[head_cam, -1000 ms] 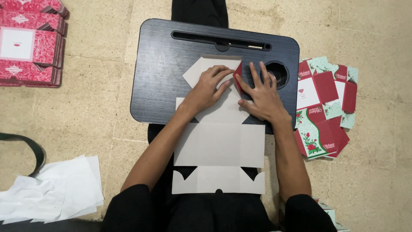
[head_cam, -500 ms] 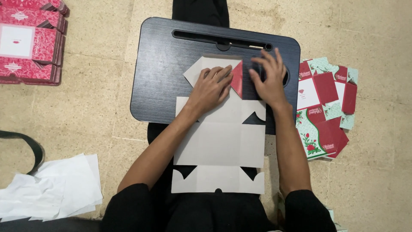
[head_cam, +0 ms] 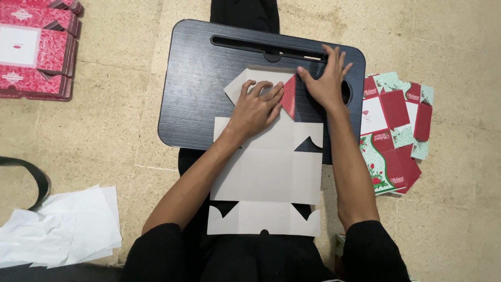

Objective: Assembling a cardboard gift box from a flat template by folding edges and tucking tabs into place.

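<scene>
- A flat cardboard box blank, grey side up, lies across the black lap tray and runs toward the person.
- The left hand presses flat on its far end, fingers together, touching a folded-up red flap.
- The right hand (fingers spread) lies flat on the tray just right of that flap.
- Printed flat blanks lie right; red boxes far left; white paper near left.

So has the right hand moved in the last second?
Yes. The right hand slid away from the body, up the black lap tray toward its slot.
</scene>
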